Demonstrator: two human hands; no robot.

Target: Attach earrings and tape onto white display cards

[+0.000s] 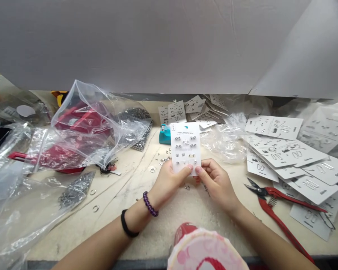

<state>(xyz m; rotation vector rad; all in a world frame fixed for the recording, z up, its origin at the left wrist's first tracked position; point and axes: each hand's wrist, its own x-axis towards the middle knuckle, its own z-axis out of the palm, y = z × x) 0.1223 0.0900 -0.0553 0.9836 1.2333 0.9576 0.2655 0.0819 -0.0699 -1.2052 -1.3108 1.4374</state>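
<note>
Both hands hold up a white earring card (186, 131) over the middle of the table. Rows of small stud earrings sit on it, and a teal mark shows near its top edge. My left hand (173, 176) grips the lower left part, its thumb on the front. On the lower right corner, my right hand (215, 178) pinches the card between thumb and fingers. Small loose metal pieces (165, 160) lie on the table just left of the card, and a teal plastic object (165, 134) stands behind it, partly hidden.
On the right lie a pile of filled jewelry cards (287, 150) and red-handled pliers (281, 198). Clear plastic bags (87, 127), some with small metal parts, cover the left side. More cards (177, 111) lie at the back. A pink patterned object (208, 249) is at the front edge.
</note>
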